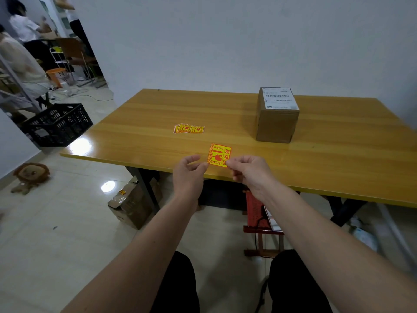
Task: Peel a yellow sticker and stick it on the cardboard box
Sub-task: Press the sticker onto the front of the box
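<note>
A yellow sticker (219,155) with red print is held up above the table's near edge. My left hand (189,175) pinches its lower left corner and my right hand (248,171) pinches its lower right corner. A small pile of more yellow stickers (189,128) lies flat on the table further back. The cardboard box (277,118) stands upright at the right rear of the table, a white shipping label on its top, well apart from both hands.
The wooden table (316,159) stands against a white wall. A black crate (57,124), a plush lion (30,175) and a cardboard carton (130,204) lie on the floor at left. A red stool (259,213) stands under the table. People stand in the far left doorway.
</note>
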{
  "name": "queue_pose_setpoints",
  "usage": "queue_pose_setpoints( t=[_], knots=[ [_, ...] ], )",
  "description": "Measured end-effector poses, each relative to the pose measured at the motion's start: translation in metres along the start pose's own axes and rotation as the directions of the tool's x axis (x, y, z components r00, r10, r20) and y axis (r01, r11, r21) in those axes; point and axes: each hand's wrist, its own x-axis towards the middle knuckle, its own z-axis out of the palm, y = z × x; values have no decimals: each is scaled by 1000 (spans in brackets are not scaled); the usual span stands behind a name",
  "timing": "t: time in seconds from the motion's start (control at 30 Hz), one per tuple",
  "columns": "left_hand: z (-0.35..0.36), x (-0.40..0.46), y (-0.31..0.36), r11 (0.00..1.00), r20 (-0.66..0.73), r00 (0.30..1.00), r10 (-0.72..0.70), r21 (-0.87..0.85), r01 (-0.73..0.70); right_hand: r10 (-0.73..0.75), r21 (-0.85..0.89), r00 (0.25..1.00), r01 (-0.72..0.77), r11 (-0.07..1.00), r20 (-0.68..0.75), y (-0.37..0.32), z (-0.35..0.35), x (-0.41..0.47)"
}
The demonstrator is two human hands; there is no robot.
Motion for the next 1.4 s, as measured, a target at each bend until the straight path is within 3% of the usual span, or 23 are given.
queue_pose_setpoints(
  t=[0.1,0.17,0.23,0.3,0.37,0.43,0.53,0.67,0.77,0.93,1.0,1.2,1.4],
  knots=[
    [0,4,-2,993,-24,998,58,105,-55,-38,-43,999,38,998,-5,0,1,0],
    [-2,7,-1,954,-25,983,183,246,-171,-119,-175,993,116,978,-6,-1,1,0],
    [-4,9,3,866,29,944,330,388,-315,-262,-432,964,254,865,41,-3,-1,-1],
    [-6,11,7,763,115,904,412,499,-411,-376,-668,918,357,652,124,-7,-2,0],
    [-6,13,10,698,188,900,394,576,-426,-435,-787,879,405,465,195,-11,-3,1],
    [-5,12,10,681,223,915,335,615,-399,-460,-827,852,435,357,250,-14,-3,0],
    [-2,9,10,707,218,936,278,613,-353,-481,-854,825,455,253,297,-17,-4,-3],
    [3,9,5,783,207,956,210,550,-291,-491,-873,817,444,202,302,-17,-6,-7],
    [6,11,0,834,200,967,161,496,-241,-488,-869,834,420,261,257,-15,-10,-7],
    [10,10,0,942,177,981,85,307,-137,-445,-641,896,345,686,6,-16,-16,-7],
    [13,8,1,976,183,982,52,198,-89,-415,-534,906,314,785,-79,-16,-22,-8],
    [39,3,4,996,229,973,9,81,-28,-323,-375,934,248,893,-150,-11,-37,-4],
    [76,11,5,996,269,963,13,78,-36,-319,-307,918,240,921,-238,-10,-60,17]
  ],
)
